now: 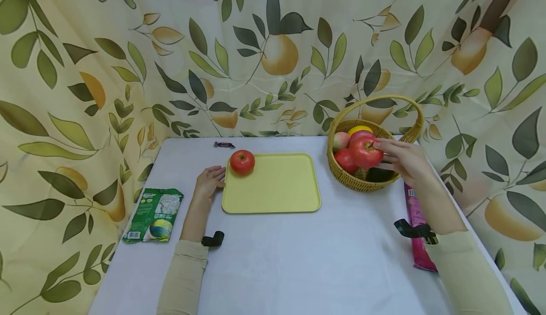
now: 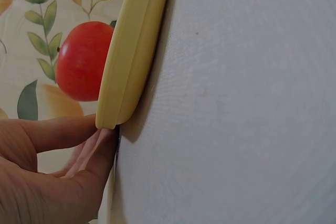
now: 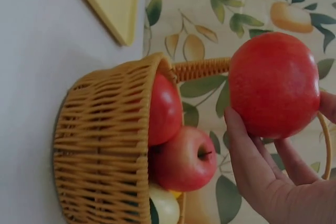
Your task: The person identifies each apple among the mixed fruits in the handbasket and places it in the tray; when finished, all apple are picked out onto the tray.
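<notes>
A round red fruit [image 3: 274,85] is held in the fingers of my right hand [image 1: 403,161], above the wicker basket [image 3: 100,145]. In the right wrist view, fingers and thumb stand on opposite sides of the fruit. At the left rim of the yellow tray [image 1: 273,187], my left hand [image 1: 209,182] pinches the edge, thumb on the rim and fingers low by the tablecloth. Another round red fruit [image 1: 242,162] sits in the tray's far left corner. Inside the basket lie a pinkish-red apple [image 3: 186,158], a red fruit [image 3: 164,109] and other fruit, partly hidden by the weave.
A green packet [image 1: 155,215] lies left of my left arm. Partly under my right forearm is a pink packet [image 1: 415,211]. One small dark wrapped candy [image 1: 223,145] lies behind the tray. The basket's handle [image 1: 377,98] arches upward, and a patterned curtain [image 1: 281,87] hangs behind the table.
</notes>
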The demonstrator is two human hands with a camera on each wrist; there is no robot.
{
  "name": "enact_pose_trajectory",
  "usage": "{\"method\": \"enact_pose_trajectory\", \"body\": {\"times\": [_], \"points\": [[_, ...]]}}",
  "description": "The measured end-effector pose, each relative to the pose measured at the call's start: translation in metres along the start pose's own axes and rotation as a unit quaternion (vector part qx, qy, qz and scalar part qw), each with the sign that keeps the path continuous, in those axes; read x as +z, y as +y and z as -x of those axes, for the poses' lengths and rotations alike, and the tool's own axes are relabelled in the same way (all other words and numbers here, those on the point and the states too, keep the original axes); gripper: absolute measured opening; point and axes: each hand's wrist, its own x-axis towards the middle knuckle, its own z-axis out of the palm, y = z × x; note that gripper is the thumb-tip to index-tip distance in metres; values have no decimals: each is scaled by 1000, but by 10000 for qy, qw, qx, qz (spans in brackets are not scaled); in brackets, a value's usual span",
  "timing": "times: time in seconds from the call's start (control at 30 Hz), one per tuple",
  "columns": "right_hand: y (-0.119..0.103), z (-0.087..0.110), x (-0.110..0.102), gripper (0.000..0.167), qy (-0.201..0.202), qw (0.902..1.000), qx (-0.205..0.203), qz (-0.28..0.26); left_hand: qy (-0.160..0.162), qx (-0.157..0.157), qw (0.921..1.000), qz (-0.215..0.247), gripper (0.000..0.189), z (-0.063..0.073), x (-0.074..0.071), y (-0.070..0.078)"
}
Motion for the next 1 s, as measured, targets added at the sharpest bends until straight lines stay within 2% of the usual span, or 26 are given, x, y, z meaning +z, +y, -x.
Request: {"method": "enact_pose_trajectory", "body": {"times": [0.1, 0.43, 0.6, 0.83, 1.0], "points": [[-1, 0, 6, 13, -109, 9997, 10, -198, -2, 14, 10000, 58, 75, 0, 0, -1], [-5, -5, 26, 8, -81, 9995, -69, -299, -89, 58, 9999, 49, 75, -1, -2, 0], [-4, -9, 37, 7, 3, 9997, -185, -137, -145, 80, 9998, 87, 76, -1, -2, -1], [-5, -14, 52, 11, -246, 9991, -164, -301, -162, 19, 9998, 77, 76, -2, -3, -1], [-5, -16, 64, 13, -274, 9994, -149, -169, -143, 8, 9999, 90, 76, -3, -4, 0]]}}
